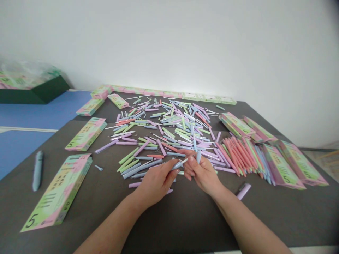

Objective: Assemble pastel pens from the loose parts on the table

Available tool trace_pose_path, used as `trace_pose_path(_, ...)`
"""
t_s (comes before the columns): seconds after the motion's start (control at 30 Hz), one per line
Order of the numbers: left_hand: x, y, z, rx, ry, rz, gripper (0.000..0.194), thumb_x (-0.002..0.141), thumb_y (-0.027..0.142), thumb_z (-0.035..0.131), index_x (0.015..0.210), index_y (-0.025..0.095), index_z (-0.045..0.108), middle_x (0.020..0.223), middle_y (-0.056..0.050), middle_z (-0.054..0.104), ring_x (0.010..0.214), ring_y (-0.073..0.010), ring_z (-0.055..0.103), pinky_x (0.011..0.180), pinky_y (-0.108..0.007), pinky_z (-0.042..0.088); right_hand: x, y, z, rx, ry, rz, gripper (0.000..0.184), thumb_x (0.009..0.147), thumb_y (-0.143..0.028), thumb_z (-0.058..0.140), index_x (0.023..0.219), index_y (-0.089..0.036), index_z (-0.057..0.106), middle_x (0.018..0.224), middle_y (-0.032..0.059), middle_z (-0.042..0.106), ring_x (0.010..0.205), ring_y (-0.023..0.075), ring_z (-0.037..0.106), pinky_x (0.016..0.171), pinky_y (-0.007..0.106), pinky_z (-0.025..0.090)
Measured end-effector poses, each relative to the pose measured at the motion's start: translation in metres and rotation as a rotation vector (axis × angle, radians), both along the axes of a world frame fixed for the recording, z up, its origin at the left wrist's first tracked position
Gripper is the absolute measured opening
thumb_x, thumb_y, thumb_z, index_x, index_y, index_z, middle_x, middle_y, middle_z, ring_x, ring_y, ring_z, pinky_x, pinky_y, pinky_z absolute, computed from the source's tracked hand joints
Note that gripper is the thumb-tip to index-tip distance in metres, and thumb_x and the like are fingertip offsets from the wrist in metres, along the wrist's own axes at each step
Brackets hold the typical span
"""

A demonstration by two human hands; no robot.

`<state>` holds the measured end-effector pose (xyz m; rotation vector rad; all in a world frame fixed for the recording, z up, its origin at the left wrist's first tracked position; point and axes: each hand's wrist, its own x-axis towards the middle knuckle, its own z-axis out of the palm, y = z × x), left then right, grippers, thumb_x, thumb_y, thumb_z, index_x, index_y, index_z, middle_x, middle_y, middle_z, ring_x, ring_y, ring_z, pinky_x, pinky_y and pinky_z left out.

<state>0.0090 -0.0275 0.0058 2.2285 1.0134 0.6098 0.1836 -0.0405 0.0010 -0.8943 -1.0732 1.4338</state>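
Near the front middle of the table, my left hand (160,178) pinches a light blue pen barrel (178,165) with a white piece at its end pointing right. Close beside it, my right hand (202,173) is closed on a light blue pen part (198,157). A blue and white pen piece (194,141) rises just above the right fingers; whether they grip it too, I cannot tell. Beyond both hands spreads a loose heap of pen parts (182,121) in purple, green, blue and coral, with white refills among them.
Coral pens (238,155) lie in a row at right, by stacked printed boxes (283,164). More boxes (59,192) line the left side and the back edge. A lone blue pen (37,171) and a purple piece (243,191) lie apart. A green tray (34,91) stands far left.
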Motion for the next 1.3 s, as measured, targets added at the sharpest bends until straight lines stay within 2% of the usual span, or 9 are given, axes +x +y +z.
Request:
trace_pose_path(0.13,0.0,0.0,0.002,-0.014,-0.015,0.016,0.033,0.096,0.028,0.038,0.125,0.019,0.051,0.094,-0.007,0.069,0.086,-0.0195,0.064,0.078,-0.029,0.048,0.002,0.0,0.012,-0.003,0.118,-0.106,0.026,0.086,-0.04,0.059,0.101,-0.019,0.062,0.052,-0.0099,0.025,0.042,0.0062,0.023,0.034,0.016,0.026)
trace_pose_path(0.3,0.0,0.0,0.0,-0.012,0.007,0.014,0.033,0.096,0.03,0.038,0.123,0.019,0.052,0.093,-0.007,0.069,0.084,-0.0193,0.064,0.076,-0.029,0.048,0.003,0.0,0.009,0.036,0.046,-0.167,0.018,0.085,-0.036,0.062,0.084,-0.018,0.063,0.048,-0.0093,0.031,0.04,0.0054,0.027,0.034,0.016,0.029)
trace_pose_path(0.47,-0.001,0.0,-0.002,-0.018,0.007,0.021,0.033,0.096,0.03,0.037,0.124,0.019,0.052,0.093,-0.006,0.068,0.085,-0.0194,0.064,0.077,-0.029,0.048,0.003,0.0,0.007,0.0,0.034,-0.17,0.021,0.082,-0.038,0.065,0.085,-0.017,0.063,0.047,-0.0095,0.032,0.039,0.005,0.027,0.033,0.016,0.027)
trace_pose_path(0.6,-0.002,0.001,0.002,-0.044,-0.021,0.037,0.034,0.096,0.03,0.038,0.125,0.019,0.053,0.096,-0.007,0.069,0.087,-0.0193,0.064,0.079,-0.029,0.047,0.009,0.002,0.017,-0.022,0.177,-0.204,0.022,0.084,-0.041,0.061,0.089,-0.02,0.061,0.05,-0.0102,0.024,0.041,0.0058,0.02,0.034,0.015,0.023)
trace_pose_path(0.7,-0.002,0.0,0.004,-0.051,-0.026,0.041,0.035,0.096,0.031,0.039,0.124,0.018,0.054,0.098,-0.007,0.069,0.087,-0.0196,0.064,0.078,-0.029,0.047,0.016,0.006,0.024,-0.04,0.317,-0.207,0.022,0.085,-0.04,0.054,0.075,-0.021,0.056,0.053,-0.0084,0.023,0.042,0.0072,0.019,0.037,0.017,0.026)
trace_pose_path(0.8,-0.002,0.0,0.005,-0.05,-0.015,0.039,0.035,0.095,0.032,0.039,0.123,0.018,0.055,0.095,-0.007,0.069,0.085,-0.0197,0.064,0.077,-0.029,0.047,0.02,0.01,0.026,-0.041,0.321,-0.25,0.024,0.084,-0.037,0.054,0.067,-0.02,0.053,0.059,-0.0047,0.032,0.049,0.0096,0.032,0.044,0.02,0.034)
trace_pose_path(0.87,-0.002,-0.001,0.005,-0.049,-0.013,0.039,0.036,0.096,0.033,0.039,0.124,0.018,0.055,0.095,-0.007,0.069,0.085,-0.0196,0.064,0.076,-0.029,0.047,0.021,0.01,0.026,0.012,0.254,-0.328,0.02,0.082,-0.035,0.057,0.069,-0.02,0.058,0.065,-0.0025,0.04,0.057,0.0109,0.04,0.052,0.022,0.039)
trace_pose_path(0.97,-0.003,-0.001,0.004,-0.052,-0.014,0.038,0.036,0.096,0.033,0.039,0.124,0.018,0.055,0.097,-0.007,0.069,0.086,-0.0197,0.063,0.076,-0.029,0.047,0.023,0.008,0.026,0.093,0.175,-0.392,0.014,0.082,-0.033,0.06,0.08,-0.02,0.067,0.069,-0.0013,0.044,0.061,0.0113,0.041,0.059,0.024,0.041)
trace_pose_path(1.3,-0.003,0.0,0.002,-0.066,-0.018,0.039,0.037,0.096,0.034,0.038,0.124,0.017,0.055,0.098,-0.007,0.068,0.087,-0.0196,0.062,0.077,-0.029,0.046,0.024,0.006,0.022,0.22,0.1,-0.412,0.013,0.083,-0.032,0.063,0.084,-0.019,0.067,0.067,-0.0011,0.046,0.057,0.0097,0.04,0.048,0.022,0.037)
